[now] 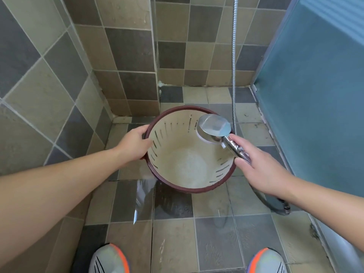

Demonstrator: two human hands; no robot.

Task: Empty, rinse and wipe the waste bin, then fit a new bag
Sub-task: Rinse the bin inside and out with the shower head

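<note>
A round waste bin (189, 162) with a dark red rim and cream inside is held tilted over the tiled floor (173, 233) of a shower corner, its open mouth facing up toward the camera. The left hand (134, 144) grips the bin's left rim: the thumb lies over the edge on the inside, and the fingers (140, 129) curl round the outside of the rim. The right hand (258, 166) holds the chrome handle of a shower head (214, 127), with the fingers wrapped along the handle and the index finger stretched toward the head. This hand sits just beside the bin's right rim, and the head itself hangs over the far right part of the bin's mouth, its face turned down into the bin. Water is pooling and splashing white on the bin's bottom, and narrow slits run down the inner wall. Streams of water fall from the bin's lower left side onto the wet floor. A metal hose (234, 56) hangs straight down behind the shower head, in front of the tiled wall (126, 56). A frosted blue panel (315, 95) stands at the right. Two shoes with orange trim, the left shoe (109, 259) and the right shoe (266, 261), show at the bottom edge, well apart from the bin.
</note>
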